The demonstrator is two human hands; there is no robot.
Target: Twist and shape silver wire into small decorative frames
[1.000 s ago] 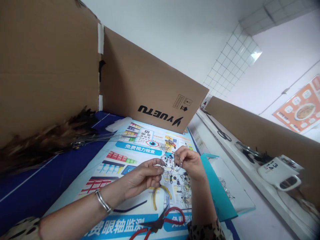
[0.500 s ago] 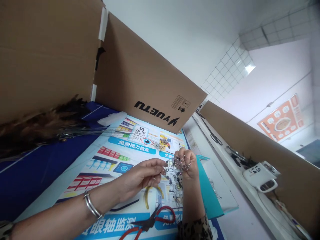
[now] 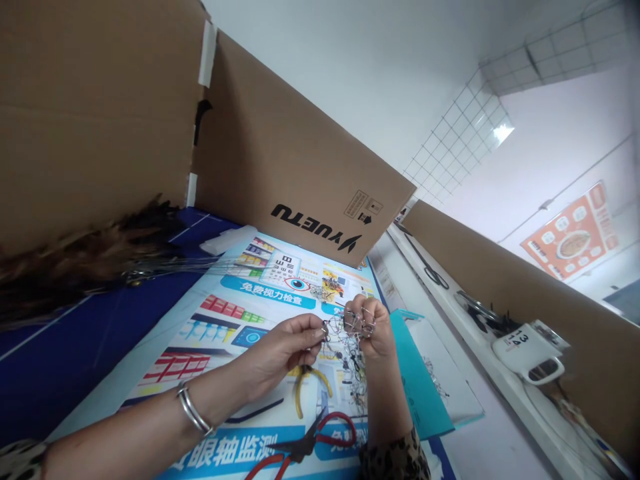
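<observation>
In the head view my right hand (image 3: 377,333) is closed, its fingers curled round a bunch of thin metal wire pieces (image 3: 359,321). Beside it my left hand (image 3: 290,347), with a silver bangle at the wrist, pinches the end of a small dark wire loop coming from the same tangle. Below my fingers hangs or lies a loose tangle of wire bits (image 3: 354,373); which of the two I cannot tell. Near my forearms, red-handled pliers (image 3: 303,445) lie open on the printed sheet (image 3: 200,360). Yellow-handled pliers (image 3: 300,393) show partly behind my left hand.
Brown feathers on wire stems (image 3: 100,260) lie on the blue cloth (image 3: 60,360) at left. Cardboard panels (image 3: 295,147) stand behind. At right are a teal-edged box (image 3: 425,393) and a ledge with a white mug (image 3: 525,353). Another wire clump (image 3: 320,292) lies farther back.
My left hand has drawn slightly left from my right hand, with the dark wire loop at its fingertips. The whole view has shifted a little.
</observation>
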